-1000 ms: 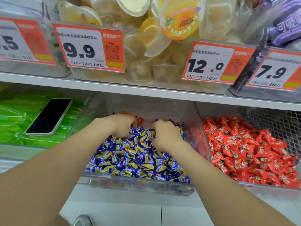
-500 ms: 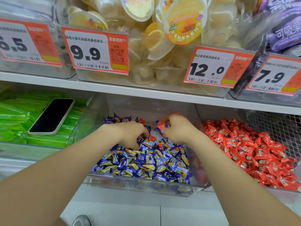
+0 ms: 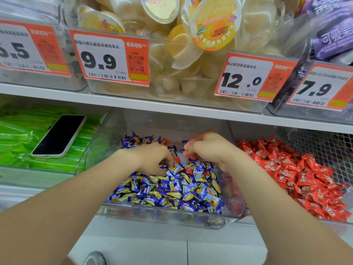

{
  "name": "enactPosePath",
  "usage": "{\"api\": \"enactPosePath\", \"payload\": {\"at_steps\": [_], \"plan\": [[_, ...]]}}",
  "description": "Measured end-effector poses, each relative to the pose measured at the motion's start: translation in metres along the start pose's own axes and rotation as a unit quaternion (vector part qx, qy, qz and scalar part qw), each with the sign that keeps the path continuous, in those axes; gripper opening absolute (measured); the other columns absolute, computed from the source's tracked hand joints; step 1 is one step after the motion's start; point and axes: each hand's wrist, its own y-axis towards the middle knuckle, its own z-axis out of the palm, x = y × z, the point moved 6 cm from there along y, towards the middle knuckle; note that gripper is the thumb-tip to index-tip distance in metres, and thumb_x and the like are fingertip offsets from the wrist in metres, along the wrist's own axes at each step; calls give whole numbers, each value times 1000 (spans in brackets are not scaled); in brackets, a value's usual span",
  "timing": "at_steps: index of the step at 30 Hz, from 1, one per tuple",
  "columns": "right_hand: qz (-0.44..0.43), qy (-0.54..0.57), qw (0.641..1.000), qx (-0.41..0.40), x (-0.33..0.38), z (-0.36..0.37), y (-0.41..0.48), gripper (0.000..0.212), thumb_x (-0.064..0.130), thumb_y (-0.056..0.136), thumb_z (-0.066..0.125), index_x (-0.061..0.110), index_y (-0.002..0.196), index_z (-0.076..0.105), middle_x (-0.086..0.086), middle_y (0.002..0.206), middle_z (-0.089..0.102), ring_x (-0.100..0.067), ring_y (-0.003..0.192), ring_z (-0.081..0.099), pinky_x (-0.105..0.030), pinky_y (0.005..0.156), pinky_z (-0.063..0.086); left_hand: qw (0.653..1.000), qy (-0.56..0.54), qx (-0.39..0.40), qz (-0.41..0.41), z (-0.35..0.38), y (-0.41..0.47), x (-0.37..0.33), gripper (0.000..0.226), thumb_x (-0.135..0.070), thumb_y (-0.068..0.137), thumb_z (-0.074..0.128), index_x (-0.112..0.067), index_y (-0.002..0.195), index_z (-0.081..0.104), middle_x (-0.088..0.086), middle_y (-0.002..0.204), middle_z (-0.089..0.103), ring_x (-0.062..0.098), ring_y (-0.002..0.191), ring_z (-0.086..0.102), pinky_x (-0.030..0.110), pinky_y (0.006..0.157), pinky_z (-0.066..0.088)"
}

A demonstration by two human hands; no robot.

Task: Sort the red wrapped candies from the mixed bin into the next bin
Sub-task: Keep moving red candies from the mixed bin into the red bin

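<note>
Red candies (image 3: 188,149) sit pinched in our right hand (image 3: 208,148). They're motion-blurred, so we can't read their long axis or which way they point. A loose red candy (image 3: 176,160) lies just beside our left hand (image 3: 152,159), at the fingertips, with its long axis running roughly front to back. A back red candy (image 3: 165,141) lies tilted among the blue candies (image 3: 172,190) at the rear of the pile. All of these are inside the mixed bin (image 3: 168,219). The next bin (image 3: 324,221) on the right holds the red pile (image 3: 296,178), and a clear side wall stands between the two just beside our right wrist. The shelf edge (image 3: 172,109) overhangs both bins, so the way in is from the front and above. The mixed bin's floor is bare at the rear behind the pile. Our left fingers curl down into the blue candies, knuckles up; we can't tell if they hold anything. The right hand is raised above the pile with its fingers bunched. Both forearms come in over the bin's front rim, angled towards each other. A phone (image 3: 59,135) lies on green packs (image 3: 17,142) in the left bin.
</note>
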Motion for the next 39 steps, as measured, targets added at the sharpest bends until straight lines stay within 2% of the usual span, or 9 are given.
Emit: {"api": "enactPosePath", "payload": {"at_steps": [4, 9, 14, 20, 24, 27, 33, 36, 39], "plan": [[-54, -188, 981, 5, 3, 8, 0, 27, 14, 98, 48, 5, 94, 73, -14, 97, 74, -35, 91, 70, -41, 81, 60, 998, 54, -42, -10, -4, 1, -3, 13, -36, 88, 73, -31, 99, 68, -9, 103, 60, 17, 97, 59, 39, 84, 48], [-54, -358, 931, 45, -19, 37, 3, 31, 20, 97, 65, 14, 77, 43, -7, 82, 50, -33, 77, 59, -37, 66, 48, 997, 24, -71, -32, -13, 0, 10, 21, -19, 89, 69, -32, 99, 56, -12, 103, 58, 17, 95, 58, 41, 82, 54], [-45, -270, 962, 27, -6, 34, 1, 16, 21, 92, 63, 9, 83, 59, -10, 86, 65, -26, 74, 63, -34, 66, 56, 994, -9, -106, -9, -20, 0, 2, 23, -31, 84, 75, -24, 87, 53, -5, 88, 59, 21, 80, 57, 41, 70, 50], [-53, -196, 978, -43, 17, -2, -18, 41, 30, 110, 40, 8, 76, 46, -16, 83, 52, -34, 84, 51, -37, 69, 37, 992, -73, -102, 1, -20, 11, -11, 42, 11, 87, 45, -23, 110, 55, 1, 93, 60, 26, 87, 59, 42, 73, 50], [-48, -110, 991, -53, 5, -12, -24, 35, 33, 109, 55, 1, 97, 64, -18, 93, 75, -39, 85, 72, -48, 78, 61, 999, -11, -38, -2, 0, 21, -15, 59, 1, 97, 49, -34, 143, 56, 0, 117, 46, 24, 111, 53, 40, 97, 49], [-46, -40, 997, -45, -3, -15, -27, 9, 19, 107, 59, 14, 102, 65, -17, 93, 75, -33, 78, 78, -48, 73, 67, 997, 63, -51, 10, 2, 24, -17, 35, -10, 94, 66, -29, 124, 67, 2, 118, 45, 25, 106, 55, 41, 89, 51], [-51, -141, 988, -43, 2, -9, -31, 33, 1, 91, 47, 9, 97, 78, -12, 107, 74, -26, 78, 68, -32, 69, 55, 993, -18, -109, -34, -11, 16, -9, 20, -28, 95, 71, -18, 100, 56, 0, 97, 55, 23, 85, 57, 36, 70, 45], [-54, -173, 979, -94, 5, -4, -30, 26, 13, 93, 53, 7, 68, 53, -13, 75, 60, -30, 61, 52, -35, 60, 46, 980, -89, -144, -100, -27, 5, 5, 15, -30, 105, 50, -15, 107, 49, 8, 94, 62, 26, 83, 60, 40, 70, 47], [-51, -240, 967, -70, 7, 14, -34, 16, 10, 96, 57, 10, 82, 49, -16, 94, 59, -34, 77, 58, -39, 67, 46, 966, -114, -157, -169, -36, -3, 17, 39, -30, 109, 40, -5, 139, 37, 13, 105, 65, 25, 84, 60, 35, 69, 43]]}}
